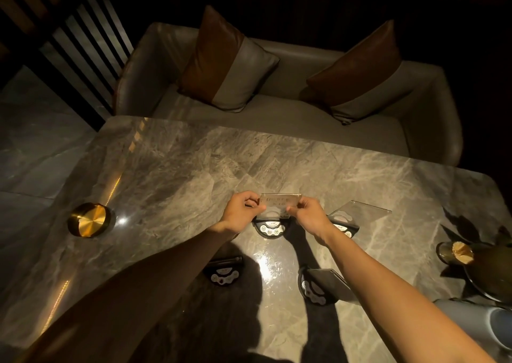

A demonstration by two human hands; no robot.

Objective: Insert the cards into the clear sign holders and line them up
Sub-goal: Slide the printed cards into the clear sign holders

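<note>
A clear sign holder (279,202) on a black base with white buttons (270,228) stands at the middle of the marble table (177,174). My left hand (241,213) pinches its left edge and my right hand (309,214) pinches its right edge; a pale card shows inside the clear panel. A second clear holder (360,210) stands to the right on a black base (345,228). Closer to me sit two more black bases, one at left (224,272) and one at right (318,286) with a clear panel leaning from it.
A round brass container (88,220) sits at the table's left. A dark vase with a dried plant (460,253) and a pale blue cup (487,321) crowd the right edge. Behind the table is a grey sofa (277,118) with two cushions.
</note>
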